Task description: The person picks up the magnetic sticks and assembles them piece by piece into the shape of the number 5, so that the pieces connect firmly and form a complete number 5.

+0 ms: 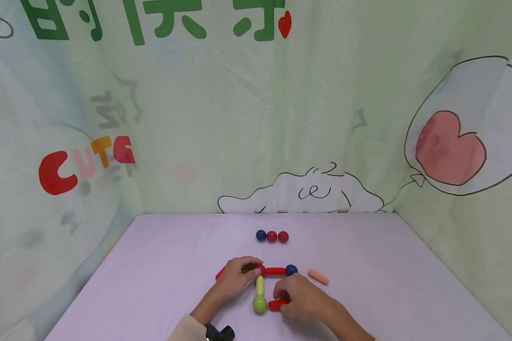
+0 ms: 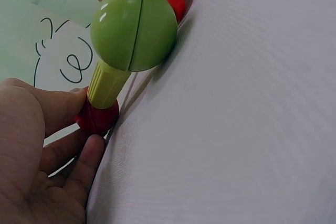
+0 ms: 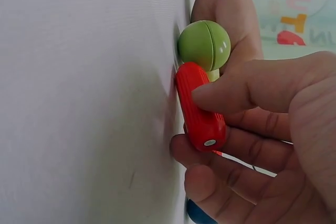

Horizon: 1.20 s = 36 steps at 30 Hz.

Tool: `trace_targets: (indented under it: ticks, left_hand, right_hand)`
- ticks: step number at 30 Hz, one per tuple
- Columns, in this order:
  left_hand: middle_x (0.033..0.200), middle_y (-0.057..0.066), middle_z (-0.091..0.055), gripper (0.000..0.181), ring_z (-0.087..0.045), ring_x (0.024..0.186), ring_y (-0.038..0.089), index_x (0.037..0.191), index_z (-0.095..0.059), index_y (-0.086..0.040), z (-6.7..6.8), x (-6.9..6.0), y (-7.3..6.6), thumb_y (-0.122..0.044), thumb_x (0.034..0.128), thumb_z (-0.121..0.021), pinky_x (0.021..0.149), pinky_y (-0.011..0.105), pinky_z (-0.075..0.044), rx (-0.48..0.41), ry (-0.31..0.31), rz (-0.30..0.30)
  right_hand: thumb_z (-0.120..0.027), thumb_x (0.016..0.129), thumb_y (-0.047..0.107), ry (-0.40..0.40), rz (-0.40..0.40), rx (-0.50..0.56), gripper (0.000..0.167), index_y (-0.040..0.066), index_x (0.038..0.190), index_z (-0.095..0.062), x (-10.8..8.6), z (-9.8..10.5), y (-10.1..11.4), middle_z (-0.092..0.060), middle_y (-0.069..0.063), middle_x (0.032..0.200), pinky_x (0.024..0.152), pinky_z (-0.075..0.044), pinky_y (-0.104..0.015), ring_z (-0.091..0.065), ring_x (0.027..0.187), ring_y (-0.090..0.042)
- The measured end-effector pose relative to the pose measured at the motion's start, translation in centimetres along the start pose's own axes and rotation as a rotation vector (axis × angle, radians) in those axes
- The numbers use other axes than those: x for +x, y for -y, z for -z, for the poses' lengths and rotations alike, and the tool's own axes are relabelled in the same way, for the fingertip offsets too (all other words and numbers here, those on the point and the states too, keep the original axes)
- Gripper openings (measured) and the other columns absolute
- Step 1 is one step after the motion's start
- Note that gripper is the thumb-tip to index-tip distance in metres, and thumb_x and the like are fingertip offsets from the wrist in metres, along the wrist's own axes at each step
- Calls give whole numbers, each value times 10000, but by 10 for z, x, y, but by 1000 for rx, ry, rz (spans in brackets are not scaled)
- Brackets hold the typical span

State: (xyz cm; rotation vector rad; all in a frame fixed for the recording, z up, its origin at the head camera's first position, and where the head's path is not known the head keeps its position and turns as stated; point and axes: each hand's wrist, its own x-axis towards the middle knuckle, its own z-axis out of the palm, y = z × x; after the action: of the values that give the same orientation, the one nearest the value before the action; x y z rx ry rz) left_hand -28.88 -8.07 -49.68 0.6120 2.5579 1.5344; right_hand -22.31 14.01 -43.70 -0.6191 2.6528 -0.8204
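My left hand (image 1: 238,277) pinches a red ball (image 2: 97,118) between thumb and fingers. From that ball a yellow-green rod (image 1: 260,285) runs toward me to a green ball (image 1: 260,304). A red rod (image 1: 275,271) leads right from the red ball to a blue ball (image 1: 291,270). Between thumb and fingers my right hand (image 1: 304,297) holds another red rod (image 3: 197,106), its far end close beside the green ball; whether they touch I cannot tell. A further red piece (image 1: 220,273) shows partly behind the left hand.
At the back of the table (image 1: 175,246) a loose blue ball (image 1: 261,235) and two red balls (image 1: 277,236) sit in a row. An orange-pink rod (image 1: 318,276) lies right of the blue ball. Printed curtains (image 1: 247,118) stand behind and at both sides.
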Motion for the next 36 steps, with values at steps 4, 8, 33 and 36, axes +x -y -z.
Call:
trace_targets:
  ticks: [4,8,33,36]
  left_hand:
    - [1095,-66,-700,267,-627,968,126,1238,-719,-157,1,1,0,-227,986,-668,859,264,-523,-3,6,2]
    - [1100,-67,-700,273,-624,977,138,1238,-719,-153,1,1,-1,-232,980,-677,865,271,-524,-1,10,1]
    - [1117,-60,-695,305,-636,1021,142,1269,-701,-155,1,0,-1,-226,974,-675,931,337,-539,26,7,-18]
    - [1136,-65,-678,361,-632,1033,146,1308,-678,-178,3,-2,-4,-249,955,-702,929,320,-545,23,28,-12]
  right_hand:
    - [-829,809,96,-3,24,21,186,176,965,-768,1,0,-2,-634,115,806,726,-543,-243,-550,749,-106]
    - [-834,804,86,-3,33,55,196,177,966,-774,1,0,-4,-642,117,799,718,-539,-241,-559,744,-113]
    - [-772,855,110,-83,47,111,150,117,1003,-747,-1,9,-10,-626,82,791,643,-512,-242,-568,743,-146]
    - [-769,866,111,-126,27,102,156,101,1021,-744,4,13,-12,-626,71,816,658,-519,-244,-564,771,-154]
